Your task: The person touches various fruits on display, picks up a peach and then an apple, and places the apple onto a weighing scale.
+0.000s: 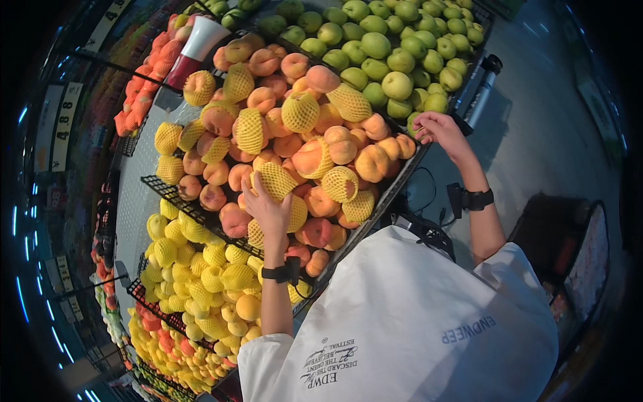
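Note:
My left hand (269, 211) lies over the peach pile with thumb and fingers spread around a peach in a yellow foam net (275, 180). Bare peaches (320, 201) and other netted ones (340, 184) surround it. My right hand (442, 131) hovers by the front edge of the black crate (387, 196), its fingers loosely bent. A green pear (413, 123) sits just behind those fingertips, and I see nothing held there. Black straps with small devices circle both wrists.
Green pears (376, 45) fill the crate at upper right. Yellow-netted fruit (201, 261) lies at lower left. A red and white megaphone (198, 45) stands behind the peaches. Price signs (65, 125) hang at left. A dark cart-like container (547, 246) stands on the floor at right.

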Tool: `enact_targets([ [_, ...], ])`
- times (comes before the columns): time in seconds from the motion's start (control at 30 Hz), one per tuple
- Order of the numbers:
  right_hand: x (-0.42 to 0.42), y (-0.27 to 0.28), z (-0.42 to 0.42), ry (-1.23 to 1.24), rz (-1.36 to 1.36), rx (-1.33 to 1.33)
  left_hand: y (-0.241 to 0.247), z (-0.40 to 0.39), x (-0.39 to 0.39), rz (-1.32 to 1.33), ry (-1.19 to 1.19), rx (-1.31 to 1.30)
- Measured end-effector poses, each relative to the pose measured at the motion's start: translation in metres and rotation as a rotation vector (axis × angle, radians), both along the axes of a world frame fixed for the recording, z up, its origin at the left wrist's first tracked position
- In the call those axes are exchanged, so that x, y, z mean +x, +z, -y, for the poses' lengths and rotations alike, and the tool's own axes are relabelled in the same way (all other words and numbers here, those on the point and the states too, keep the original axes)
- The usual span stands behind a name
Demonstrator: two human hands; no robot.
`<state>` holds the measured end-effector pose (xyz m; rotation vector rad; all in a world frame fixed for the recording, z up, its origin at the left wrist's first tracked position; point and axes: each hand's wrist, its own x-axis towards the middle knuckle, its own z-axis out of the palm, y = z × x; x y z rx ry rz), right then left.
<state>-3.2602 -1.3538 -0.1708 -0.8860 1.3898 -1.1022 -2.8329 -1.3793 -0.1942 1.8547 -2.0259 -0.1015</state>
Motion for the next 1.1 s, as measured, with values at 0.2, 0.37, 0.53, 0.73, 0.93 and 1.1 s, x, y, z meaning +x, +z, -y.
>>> enact_targets([
  [0.2,0.032,-0.004,0.079,0.177,-0.391,-0.223,0.000,-0.017,0.010,-0.141,-0.025,-0.055],
  [0.37,0.094,0.008,0.150,0.214,-0.973,-0.553,0.018,-0.045,0.021,-0.289,-0.074,-0.128],
  [0.53,0.120,0.001,0.191,0.333,-1.138,-0.515,0.038,-0.076,0.038,-0.573,-0.007,-0.117],
  [0.73,0.119,-0.003,0.210,0.208,-1.025,-0.525,0.036,-0.104,0.058,-0.674,0.028,-0.143],
  [0.93,0.095,0.034,0.192,0.184,-0.295,-0.481,0.040,-0.101,0.048,-0.999,0.047,-0.084],
  [1.1,0.157,0.106,0.104,0.446,-0.002,-0.456,0.071,-0.084,0.028,-1.231,-0.100,0.153],
])
